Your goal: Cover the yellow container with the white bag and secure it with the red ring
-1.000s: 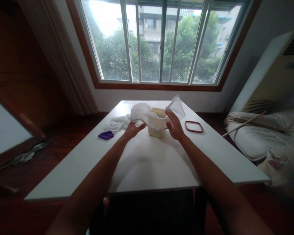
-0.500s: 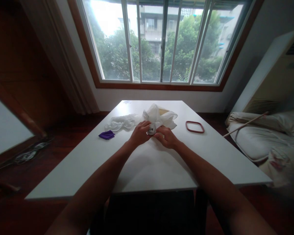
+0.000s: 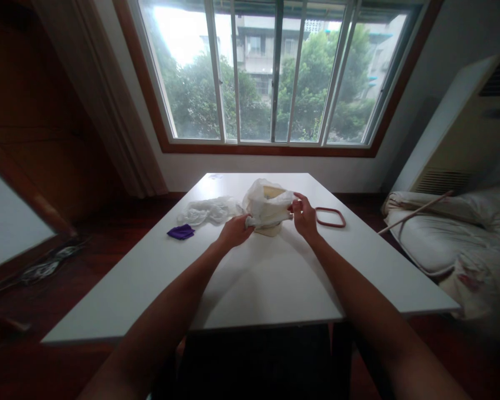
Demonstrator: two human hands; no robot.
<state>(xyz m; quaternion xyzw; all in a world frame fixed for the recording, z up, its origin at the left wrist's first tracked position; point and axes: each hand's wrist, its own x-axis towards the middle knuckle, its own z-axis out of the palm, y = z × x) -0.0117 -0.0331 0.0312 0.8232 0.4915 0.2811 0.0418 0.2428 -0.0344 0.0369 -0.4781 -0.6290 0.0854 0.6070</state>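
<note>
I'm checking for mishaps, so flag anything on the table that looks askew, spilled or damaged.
Nothing looks spilled or broken. Only the white plastic bag looks askew: it sits crumpled and uneven over the cream bin, leaving the bin's lower front bare, with the left hand and right hand at its edges.

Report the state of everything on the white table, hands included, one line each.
Thin white plastic bag, loose and wrinkled around the bin's upper part
Cream plastic bin, upright, partly covered
Left hand, gripping the bag's left edge
Right hand, fingers curled on the bag's right edge
Crumpled white translucent plastic, lying loose
Small purple piece, lying bunched or folded
Reddish-brown rounded rectangular ring, lying flat
</note>
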